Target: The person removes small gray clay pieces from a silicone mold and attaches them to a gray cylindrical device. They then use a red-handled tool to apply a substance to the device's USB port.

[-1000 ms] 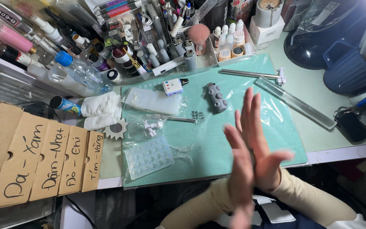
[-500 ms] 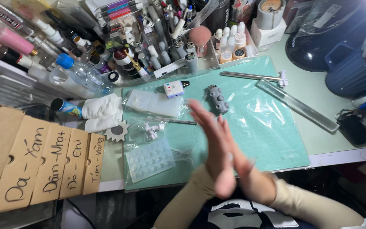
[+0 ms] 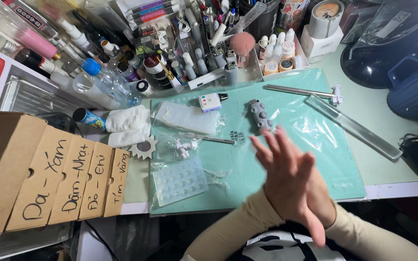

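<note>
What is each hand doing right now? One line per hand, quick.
Left hand: open, fingers spread, palm pressed against the other, holding nothing.
Right hand: open, flat against the left one, holding nothing.

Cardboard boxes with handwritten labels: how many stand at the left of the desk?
4, in a row: first box, second box, third box, fourth box. More may be hidden beyond the left edge.

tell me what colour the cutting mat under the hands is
Mint green cutting mat, clearest in the head view.
</note>
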